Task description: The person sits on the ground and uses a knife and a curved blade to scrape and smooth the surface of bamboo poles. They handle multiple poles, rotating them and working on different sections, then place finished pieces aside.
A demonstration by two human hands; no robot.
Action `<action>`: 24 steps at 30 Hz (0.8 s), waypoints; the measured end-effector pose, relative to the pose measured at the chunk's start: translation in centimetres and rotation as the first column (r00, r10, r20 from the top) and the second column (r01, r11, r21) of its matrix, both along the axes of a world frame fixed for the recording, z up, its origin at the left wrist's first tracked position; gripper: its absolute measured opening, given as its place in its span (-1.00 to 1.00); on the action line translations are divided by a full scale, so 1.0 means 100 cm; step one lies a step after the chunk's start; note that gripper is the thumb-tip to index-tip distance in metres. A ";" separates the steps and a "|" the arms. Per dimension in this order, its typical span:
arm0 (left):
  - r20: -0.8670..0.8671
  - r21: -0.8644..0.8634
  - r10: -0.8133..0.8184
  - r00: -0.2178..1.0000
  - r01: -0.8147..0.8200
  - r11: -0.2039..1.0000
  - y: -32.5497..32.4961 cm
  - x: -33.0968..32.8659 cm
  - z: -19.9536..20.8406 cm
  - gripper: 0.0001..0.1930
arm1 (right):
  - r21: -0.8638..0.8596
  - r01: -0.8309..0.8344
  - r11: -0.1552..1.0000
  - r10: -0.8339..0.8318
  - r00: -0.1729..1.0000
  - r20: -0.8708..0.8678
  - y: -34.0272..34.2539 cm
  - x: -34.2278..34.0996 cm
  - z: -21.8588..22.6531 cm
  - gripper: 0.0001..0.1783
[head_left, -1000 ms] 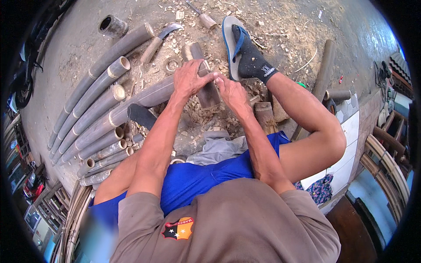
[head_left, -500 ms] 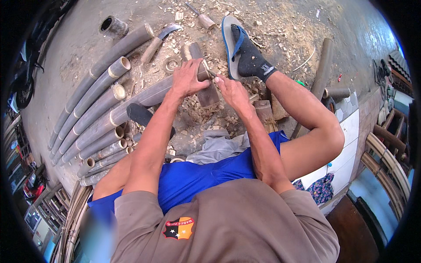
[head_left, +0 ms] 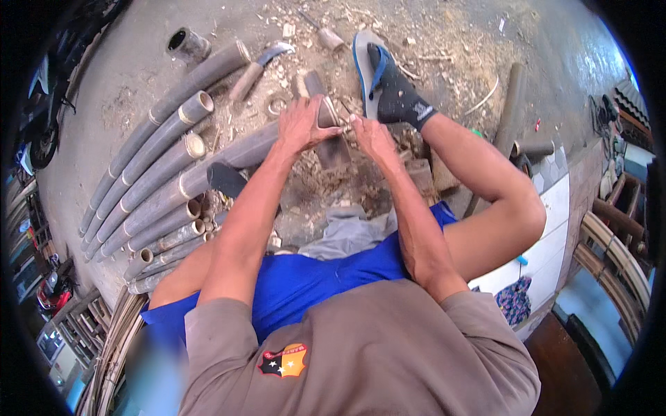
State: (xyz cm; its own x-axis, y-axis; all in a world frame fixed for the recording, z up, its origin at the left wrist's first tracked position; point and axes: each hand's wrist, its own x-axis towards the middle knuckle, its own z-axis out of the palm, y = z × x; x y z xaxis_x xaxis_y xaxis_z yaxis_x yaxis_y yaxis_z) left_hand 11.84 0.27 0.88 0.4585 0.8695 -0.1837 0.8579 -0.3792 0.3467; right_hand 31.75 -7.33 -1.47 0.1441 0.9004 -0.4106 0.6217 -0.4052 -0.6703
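My left hand (head_left: 302, 125) is wrapped over the near-horizontal brown bamboo pole (head_left: 260, 144), close to its cut end. The pole's end lies across a dark wooden block (head_left: 333, 154) on the littered floor. My right hand (head_left: 374, 140) is closed just right of that end. Between its fingers is a thin dark tool (head_left: 346, 109), pointing at the pole's rim; its handle is hidden in my fist, and blur hides its exact kind and whether it touches the bamboo. A pale bamboo ring (head_left: 276, 106) lies beyond my left hand.
Several bamboo poles (head_left: 159, 163) fan out at the left. A curved knife (head_left: 276, 50) with a wooden handle, a short bamboo piece (head_left: 189, 44) and a wooden-handled tool (head_left: 330, 39) lie farther off among shavings. My sandalled foot (head_left: 374, 76) is beside the block; another pole (head_left: 510, 114) lies right.
The pole's end and my left hand have shifted slightly right. My right hand has moved a little right with the tool. The view has also shifted slightly.
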 end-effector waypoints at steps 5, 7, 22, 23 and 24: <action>-0.072 0.097 -0.037 0.997 0.044 0.994 -0.009 0.007 -0.002 -0.03 | 0.059 -0.015 0.998 0.017 0.999 -0.034 -0.021 0.004 0.028 -0.46; -0.059 0.062 -0.031 0.998 0.035 0.997 -0.004 0.005 0.002 -0.01 | 0.070 -0.038 0.997 0.040 0.999 -0.030 -0.023 0.003 0.028 -0.48; 0.114 -0.127 0.203 0.973 -0.188 0.974 -0.004 0.015 0.002 -0.07 | -0.019 -0.060 0.998 0.061 0.993 0.100 -0.016 -0.013 0.041 -0.46; 0.108 -0.103 0.193 0.975 -0.183 0.978 -0.003 0.015 -0.001 -0.07 | 0.000 -0.060 0.998 0.059 0.992 0.113 -0.015 -0.014 0.038 -0.46; 0.101 -0.078 0.185 0.978 -0.178 0.981 -0.001 0.014 -0.004 -0.07 | 0.019 -0.060 0.998 0.057 0.990 0.127 -0.013 -0.015 0.036 -0.46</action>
State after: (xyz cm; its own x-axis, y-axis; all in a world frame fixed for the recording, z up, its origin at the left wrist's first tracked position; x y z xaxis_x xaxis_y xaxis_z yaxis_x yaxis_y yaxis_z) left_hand 13.27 0.17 0.53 0.3148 0.9270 -0.2040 0.8665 -0.1929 0.4605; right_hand 30.22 -8.67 2.13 0.1400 0.9175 -0.3722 0.7242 -0.3512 -0.5935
